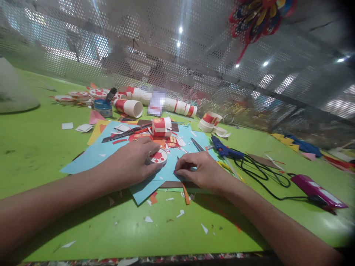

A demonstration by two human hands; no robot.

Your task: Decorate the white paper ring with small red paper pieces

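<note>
My left hand (133, 160) is closed round a small white disc with red patches (159, 156), held above light blue paper (111, 147). To its right, my right hand (196, 168) has its thumb and fingertips pinched together low over the same paper; what they hold, if anything, is too small to make out. A red and white paper cup piece (161, 127) lies behind my left hand, among red scraps. Beside my right hand lie scissors with yellow handles (226, 167), partly hidden by the hand.
A blue glue gun (224, 147) with a black cord lies on the right, near a magenta power strip (318, 190). Cup tubes (129, 107), a blue jar (102, 108) and patterned discs stand at the back. Paper scraps dot the green table (111, 232).
</note>
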